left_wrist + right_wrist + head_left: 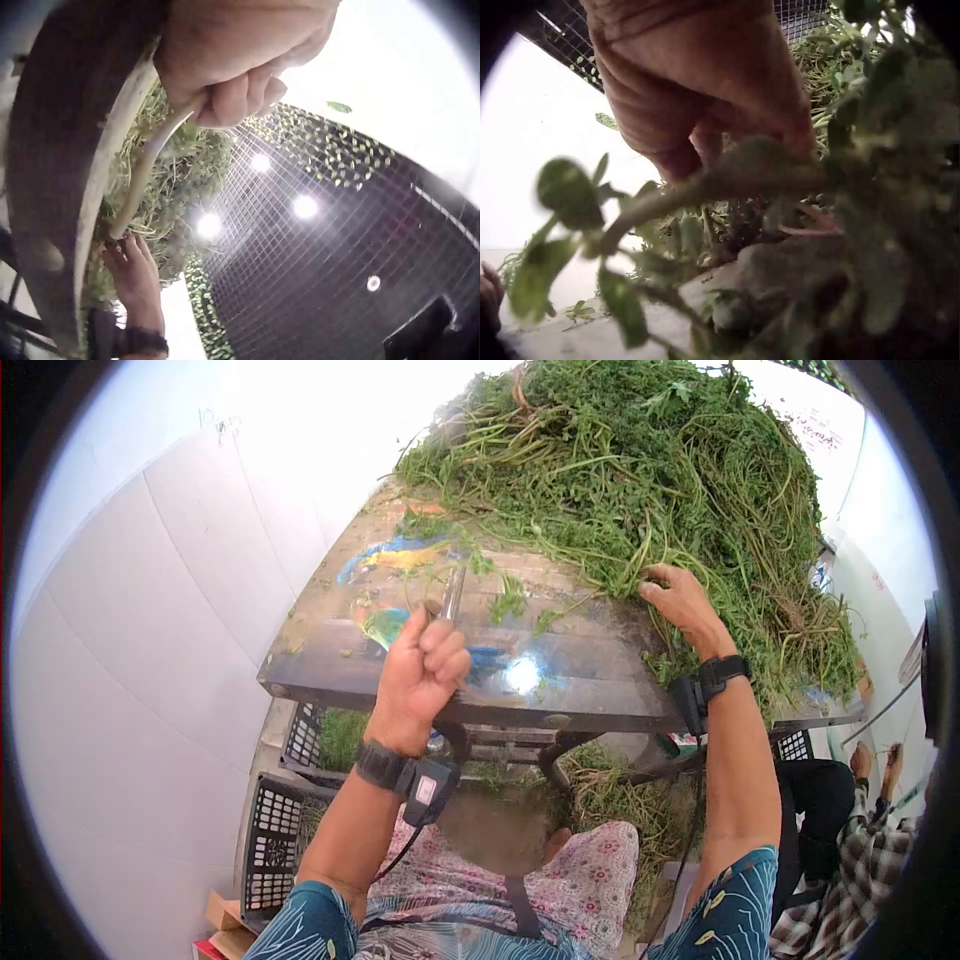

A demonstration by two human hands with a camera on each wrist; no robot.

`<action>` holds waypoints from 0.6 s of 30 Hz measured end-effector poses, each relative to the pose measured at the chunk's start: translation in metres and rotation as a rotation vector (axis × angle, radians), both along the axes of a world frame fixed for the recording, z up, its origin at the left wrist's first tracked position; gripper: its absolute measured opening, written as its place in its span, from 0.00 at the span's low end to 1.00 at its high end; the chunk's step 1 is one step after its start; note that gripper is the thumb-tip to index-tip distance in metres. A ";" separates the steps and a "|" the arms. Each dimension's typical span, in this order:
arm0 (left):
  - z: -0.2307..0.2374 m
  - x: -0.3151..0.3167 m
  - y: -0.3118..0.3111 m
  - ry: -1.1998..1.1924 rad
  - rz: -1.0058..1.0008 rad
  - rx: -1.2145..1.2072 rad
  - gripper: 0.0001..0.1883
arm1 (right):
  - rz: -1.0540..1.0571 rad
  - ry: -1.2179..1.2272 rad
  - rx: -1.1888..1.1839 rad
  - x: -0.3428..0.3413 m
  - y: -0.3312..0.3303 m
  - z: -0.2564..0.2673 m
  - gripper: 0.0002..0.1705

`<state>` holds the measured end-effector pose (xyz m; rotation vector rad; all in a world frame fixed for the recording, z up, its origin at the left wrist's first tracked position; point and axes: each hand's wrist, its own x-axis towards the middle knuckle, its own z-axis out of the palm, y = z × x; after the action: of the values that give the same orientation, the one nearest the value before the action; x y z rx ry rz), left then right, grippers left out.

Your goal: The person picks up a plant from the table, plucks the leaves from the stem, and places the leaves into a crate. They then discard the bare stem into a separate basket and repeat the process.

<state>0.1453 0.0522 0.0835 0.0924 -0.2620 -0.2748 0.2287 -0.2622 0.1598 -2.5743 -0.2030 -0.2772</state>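
Note:
My left hand (420,665) is raised over the near edge of the table, its fingers curled. In the left wrist view, a pale, curved, stem-like piece (139,180) runs out from between its fingers; its exact kind I cannot tell. My right hand (685,605) is at the near edge of a large heap of leafy green plants (640,470), gripping some stems with thumb and fingers. In the right wrist view, its fingertips go down among the greens, and a blurred leafy stem (727,180) crosses in front, hiding part of them.
Loose sprigs (508,598) lie on the worn, paint-marked table (600,660). Black crates (275,840) stand below at left, and more stems (630,790) lie under the table. Another person in a checked sleeve (870,870) is at right. A white wall (150,660) rises at left.

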 end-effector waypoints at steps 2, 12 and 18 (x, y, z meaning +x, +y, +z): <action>0.001 0.004 0.002 0.028 -0.039 -0.104 0.14 | 0.026 -0.033 -0.133 -0.004 0.000 0.001 0.23; 0.000 -0.005 0.000 -0.015 -0.055 -0.138 0.16 | 0.262 -0.053 0.255 -0.088 0.054 0.013 0.17; 0.008 -0.039 -0.023 -0.059 -0.076 0.028 0.14 | 0.467 0.029 0.470 -0.146 0.097 -0.027 0.16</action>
<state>0.1062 0.0294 0.0916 0.1182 -0.3212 -0.3519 0.0822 -0.1657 0.1326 -1.9951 -0.6354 -0.0949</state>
